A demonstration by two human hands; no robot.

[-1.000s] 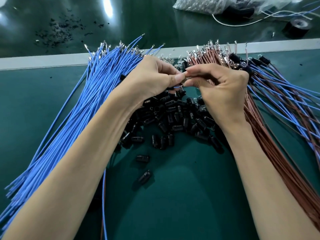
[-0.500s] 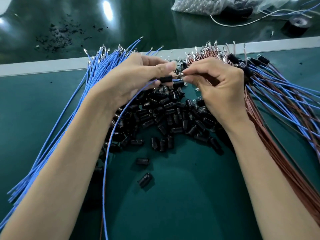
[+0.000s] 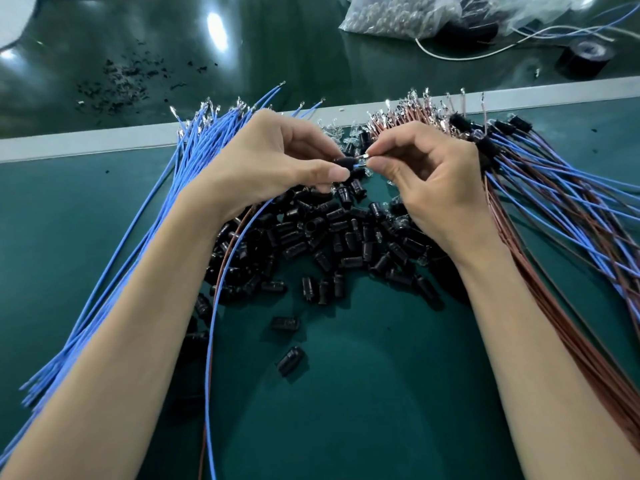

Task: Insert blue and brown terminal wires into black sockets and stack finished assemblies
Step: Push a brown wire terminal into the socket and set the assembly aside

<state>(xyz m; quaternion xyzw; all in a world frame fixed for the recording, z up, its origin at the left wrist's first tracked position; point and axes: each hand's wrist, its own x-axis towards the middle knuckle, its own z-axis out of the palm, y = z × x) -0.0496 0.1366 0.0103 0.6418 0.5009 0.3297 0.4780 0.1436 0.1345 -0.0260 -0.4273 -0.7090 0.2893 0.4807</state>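
Left hand (image 3: pixel 277 164) pinches socket (image 3: pixel 346 164) — right hand (image 3: pixel 426 174) pinches terminal (image 3: pixel 365 156) — white strip (image 3: pixel 86 142) just beyond.

hands (image 3: pixel 349 168) pinching black socket (image 3: pixel 346 163), loose wires (image 3: pixel 166 216)

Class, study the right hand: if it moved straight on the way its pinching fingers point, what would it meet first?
Most likely the black socket that the left hand pinches: the right hand, holding a small shiny part, points leftward at it. Depth is unclear.
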